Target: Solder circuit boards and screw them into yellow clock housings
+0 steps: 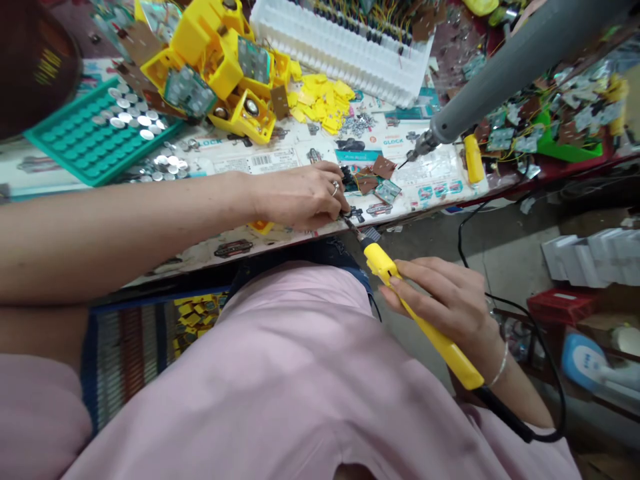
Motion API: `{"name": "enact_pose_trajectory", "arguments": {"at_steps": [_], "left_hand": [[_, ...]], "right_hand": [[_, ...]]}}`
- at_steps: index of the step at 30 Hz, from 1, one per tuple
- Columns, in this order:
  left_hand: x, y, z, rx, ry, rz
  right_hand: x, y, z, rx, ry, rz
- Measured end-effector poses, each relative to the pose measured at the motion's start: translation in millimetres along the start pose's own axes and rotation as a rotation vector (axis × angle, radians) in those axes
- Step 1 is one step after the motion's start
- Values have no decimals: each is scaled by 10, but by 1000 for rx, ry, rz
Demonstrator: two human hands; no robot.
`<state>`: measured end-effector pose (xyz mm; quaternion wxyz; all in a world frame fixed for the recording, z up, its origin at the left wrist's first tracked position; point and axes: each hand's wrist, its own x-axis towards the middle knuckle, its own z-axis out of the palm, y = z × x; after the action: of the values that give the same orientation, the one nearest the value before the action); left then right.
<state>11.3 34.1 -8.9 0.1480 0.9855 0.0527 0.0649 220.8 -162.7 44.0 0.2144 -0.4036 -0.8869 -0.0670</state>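
right hand fingers gripping yellow soldering iron | tip touching small part pinched under left hand fingers | table paper reading "CLOCK"

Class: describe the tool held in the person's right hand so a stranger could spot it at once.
Start at the cluttered table edge and drop towards the pink lap. There the right hand grips a soldering iron: unlike the grey tool above, it has a slim yellow handle, black cord and metal tip.
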Motion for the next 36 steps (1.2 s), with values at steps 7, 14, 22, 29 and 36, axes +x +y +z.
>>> {"name": "enact_pose_trajectory", "arguments": {"at_steps": [7, 14, 22, 29, 36], "left_hand": [[-11, -77, -39, -104, -81, 61], [-37, -95, 2, -147, -68, 44], [-31, -66, -38, -165, -54, 42], [-59, -47, -47, -79, -138, 34], [-55, 74, -254, 133, -106, 50]], "right_hand": [[10, 15, -23, -40, -6, -38], [2, 18, -5, -76, -3, -64], [11, 54, 57, -81, 39, -124], [-99, 52, -38, -25, 89, -16], [-508, 114, 79, -349, 525, 331]]}}
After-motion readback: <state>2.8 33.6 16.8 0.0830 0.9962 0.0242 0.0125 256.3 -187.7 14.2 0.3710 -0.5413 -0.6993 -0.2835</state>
